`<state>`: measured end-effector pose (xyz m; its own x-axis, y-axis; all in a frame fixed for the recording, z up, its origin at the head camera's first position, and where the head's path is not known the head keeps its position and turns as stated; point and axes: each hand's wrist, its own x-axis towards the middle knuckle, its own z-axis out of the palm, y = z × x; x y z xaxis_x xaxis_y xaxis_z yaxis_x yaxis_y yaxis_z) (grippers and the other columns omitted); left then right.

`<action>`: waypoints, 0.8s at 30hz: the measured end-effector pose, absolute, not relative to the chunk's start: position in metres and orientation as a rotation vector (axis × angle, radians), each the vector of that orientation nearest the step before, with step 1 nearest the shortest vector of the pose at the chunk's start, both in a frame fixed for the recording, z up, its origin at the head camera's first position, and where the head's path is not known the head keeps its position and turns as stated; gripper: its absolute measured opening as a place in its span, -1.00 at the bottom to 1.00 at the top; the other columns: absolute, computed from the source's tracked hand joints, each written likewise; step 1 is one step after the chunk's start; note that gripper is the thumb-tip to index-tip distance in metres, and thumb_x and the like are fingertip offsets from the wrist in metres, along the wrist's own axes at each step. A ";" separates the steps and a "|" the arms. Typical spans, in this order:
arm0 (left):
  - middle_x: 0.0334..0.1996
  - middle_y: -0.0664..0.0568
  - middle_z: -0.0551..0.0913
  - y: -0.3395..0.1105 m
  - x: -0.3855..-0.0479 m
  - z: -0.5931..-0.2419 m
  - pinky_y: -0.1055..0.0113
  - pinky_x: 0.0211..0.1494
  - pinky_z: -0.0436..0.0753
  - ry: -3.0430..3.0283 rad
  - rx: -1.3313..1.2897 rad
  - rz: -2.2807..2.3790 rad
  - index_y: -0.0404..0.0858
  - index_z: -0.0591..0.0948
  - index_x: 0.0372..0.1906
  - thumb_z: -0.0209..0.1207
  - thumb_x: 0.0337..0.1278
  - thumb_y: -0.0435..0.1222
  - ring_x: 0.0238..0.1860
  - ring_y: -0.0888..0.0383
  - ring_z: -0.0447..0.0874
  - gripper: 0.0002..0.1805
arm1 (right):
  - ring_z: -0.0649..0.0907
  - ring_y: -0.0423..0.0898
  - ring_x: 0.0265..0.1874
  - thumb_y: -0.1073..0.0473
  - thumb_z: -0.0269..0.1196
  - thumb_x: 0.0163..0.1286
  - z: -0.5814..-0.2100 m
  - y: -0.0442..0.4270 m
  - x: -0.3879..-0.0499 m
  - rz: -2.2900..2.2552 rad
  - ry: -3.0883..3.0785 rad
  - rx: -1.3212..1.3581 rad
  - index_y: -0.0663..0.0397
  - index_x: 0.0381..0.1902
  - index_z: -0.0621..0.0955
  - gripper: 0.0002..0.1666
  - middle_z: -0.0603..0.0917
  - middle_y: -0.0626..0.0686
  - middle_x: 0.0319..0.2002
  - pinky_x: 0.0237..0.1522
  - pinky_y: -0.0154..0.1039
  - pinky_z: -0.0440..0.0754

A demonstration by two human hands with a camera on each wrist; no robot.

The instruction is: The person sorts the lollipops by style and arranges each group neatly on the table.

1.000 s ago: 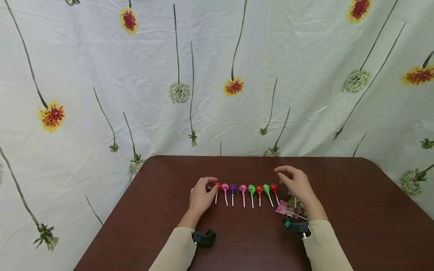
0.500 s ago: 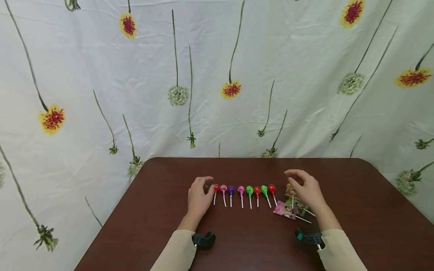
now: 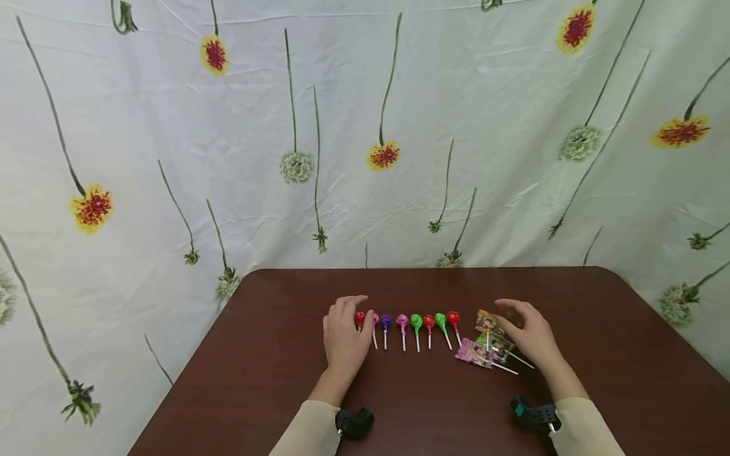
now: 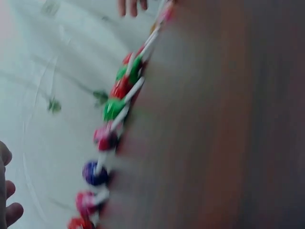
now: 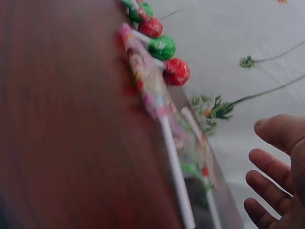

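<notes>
A row of ball lollipops in red, pink, purple and green wrappers lies across the table, sticks toward me. My left hand (image 3: 346, 335) hovers at the row's left end, by a red lollipop (image 3: 360, 318), the neighbouring pink one partly behind the thumb. Its fingers are loosely bent and appear to hold nothing. At the row's right end lie a pink flat-wrapped lollipop (image 3: 473, 352), a green one (image 3: 500, 346) and an orange one (image 3: 486, 321), overlapping. My right hand (image 3: 535, 339) is just right of them, fingers relaxed and apart; the right wrist view shows no object in its fingers (image 5: 269, 183).
The dark brown table (image 3: 410, 405) has rounded far corners. Behind its far edge hangs a pale cloth (image 3: 353, 202) printed with flowers and stems. Dark straps circle both wrists.
My right hand has moved right and toward me, uncovering the flat-wrapped lollipops. The left hand has shifted slightly right over the row's left end. The head view has tilted a little.
</notes>
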<state>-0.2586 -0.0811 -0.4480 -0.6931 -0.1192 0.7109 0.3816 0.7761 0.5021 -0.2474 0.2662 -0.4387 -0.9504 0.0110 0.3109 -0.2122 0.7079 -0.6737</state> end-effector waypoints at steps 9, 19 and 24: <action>-0.02 0.04 0.62 -0.032 -0.231 -0.434 0.12 -0.01 0.50 -2.328 -0.273 -0.784 -0.12 0.63 0.12 0.43 0.04 -0.02 -0.01 0.08 0.57 -0.47 | 0.52 0.20 0.09 0.05 0.25 0.44 -0.458 0.275 -0.253 1.125 -2.684 0.148 0.15 0.32 0.49 -0.43 0.52 0.28 0.21 0.02 0.16 0.52; -0.03 0.09 0.59 0.020 -0.205 -0.432 0.22 -0.06 0.44 -2.549 -0.355 -0.584 -0.07 0.61 0.13 0.36 -0.02 0.23 0.00 0.11 0.52 -0.33 | 0.33 0.34 0.28 0.03 0.28 0.39 -0.461 0.273 -0.250 1.043 -2.769 0.219 0.09 0.38 0.44 -0.34 0.40 0.32 0.38 0.18 0.43 0.32; -0.02 0.11 0.59 0.042 -0.194 -0.432 0.23 -0.04 0.43 -2.671 -0.359 -0.531 -0.05 0.61 0.14 0.32 -0.03 0.29 0.02 0.12 0.50 -0.29 | 0.37 0.36 0.26 0.05 0.31 0.36 -0.463 0.272 -0.250 0.963 -2.772 0.225 0.11 0.35 0.48 -0.36 0.45 0.33 0.35 0.18 0.44 0.31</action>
<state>-0.1945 0.0418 -0.4316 -0.8902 0.1701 0.4227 0.3188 0.8953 0.3112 -0.2499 0.2718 -0.4626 -0.9688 -0.0781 0.2353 -0.2071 0.7764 -0.5953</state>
